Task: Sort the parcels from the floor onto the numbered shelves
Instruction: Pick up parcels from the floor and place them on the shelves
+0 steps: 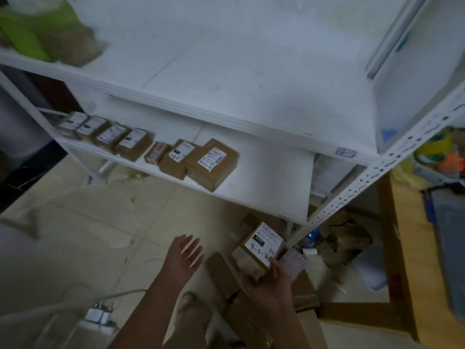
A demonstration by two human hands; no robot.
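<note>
My right hand [268, 280] grips a small brown parcel [260, 248] with a white label on which "4-3-2" is handwritten, held low in front of the white shelf unit. My left hand [185, 255] hovers open to its left, fingers spread, holding nothing. Several brown labelled parcels [211, 163] stand in a row on the lower shelf [271, 192], from its left end to about the middle. More cardboard parcels [226, 275] lie on the floor below my hands. The upper shelf [226, 84] is mostly bare.
A perforated white upright [372, 172] forms the rack's right front corner. A green bag [47, 34] sits at the upper shelf's far left. A power strip with plugs [99, 317] lies on the tiled floor at left. Cluttered boxes and a grey bin [450, 243] stand at right.
</note>
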